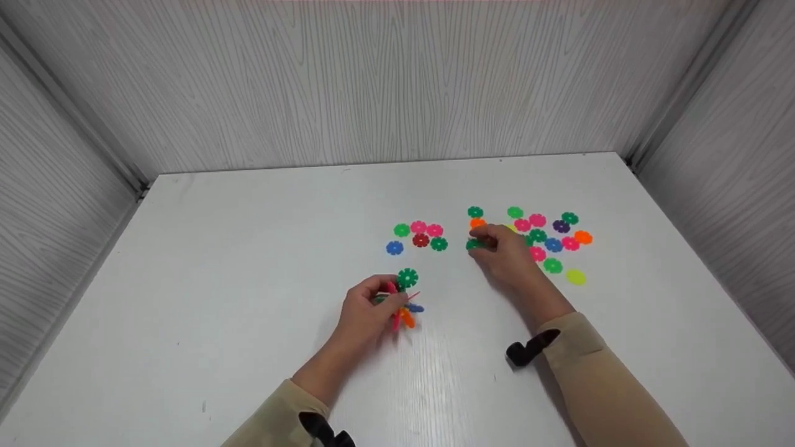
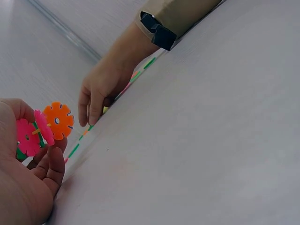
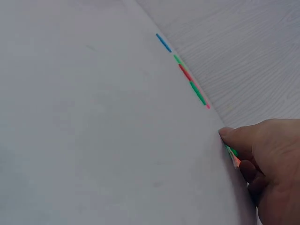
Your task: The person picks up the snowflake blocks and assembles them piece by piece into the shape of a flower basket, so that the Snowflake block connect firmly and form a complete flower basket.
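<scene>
My left hand [image 1: 371, 310] holds a cluster of interlocked plastic snowflake discs [image 2: 45, 126] raised at the near middle. Pink, orange, blue and green discs jut from the cluster at various angles, a dark green disc [image 1: 407, 277] uppermost. Fingers hide part of it. At the right, my right hand [image 1: 510, 257] reaches down to the tabletop, thumb and forefinger at either side of a flat green snowflake disc [image 1: 473, 244]. Whether they pinch it I cannot tell. An orange disc [image 1: 477, 222] and another green disc [image 1: 475, 212] lie just beyond those fingertips.
On the white table [image 1: 248, 261], a small group of loose discs, including a dark red disc [image 1: 421, 240] and a blue disc [image 1: 394, 248], lies left of the right hand. Several more, with a yellow disc [image 1: 576, 277], are scattered right. A wood-grain panel [image 1: 385, 87] stands behind.
</scene>
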